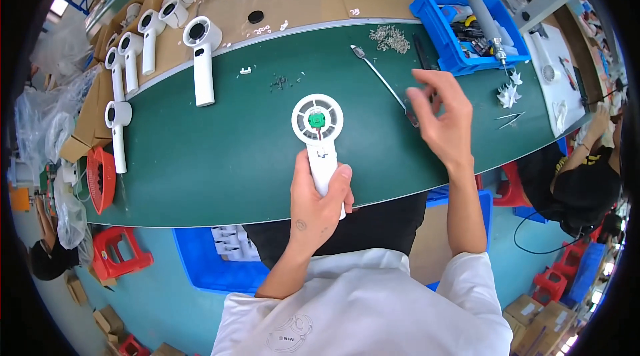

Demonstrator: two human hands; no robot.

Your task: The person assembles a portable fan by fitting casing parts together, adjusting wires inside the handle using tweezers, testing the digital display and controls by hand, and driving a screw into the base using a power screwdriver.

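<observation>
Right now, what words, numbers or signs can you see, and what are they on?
I won't spell out any writing, but here's where it is:
White shirt: short dark lettering by a line drawing.
Cardboard: pale handwritten marks in two spots.
Left hand: a small round mark and fainter ones, too small to read.
Co-worker's black top: yellow print, too blurred to read.
Fan: none I can make out.
</observation>
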